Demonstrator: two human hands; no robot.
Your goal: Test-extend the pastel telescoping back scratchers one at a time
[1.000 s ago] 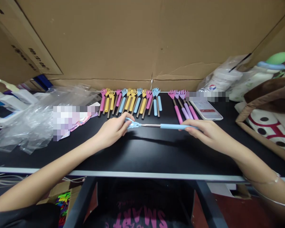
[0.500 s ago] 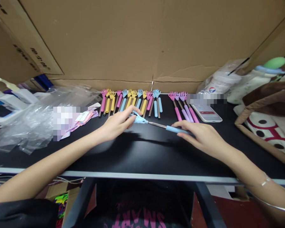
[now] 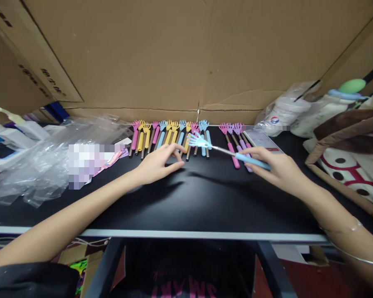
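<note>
My right hand grips the light blue handle of a back scratcher between thumb and fingers. Its metal shaft points left, and its claw-shaped blue head is apart from my other hand. My left hand hovers over the table just left of that head, holding nothing, with thumb and fingers apart. Behind it lies a row of pink, yellow and blue back scratchers, heads toward the cardboard. To the right, a smaller group of pink and purple back scratchers lies beneath and behind the held one.
Clear plastic bags and some printed cards cover the left of the black table. At right are a phone, a bagged white cup, a bottle and a fabric bag. Cardboard stands behind.
My right hand has moved right with the blue back scratcher. Its head has come out of my left hand, which has let go and opened.
</note>
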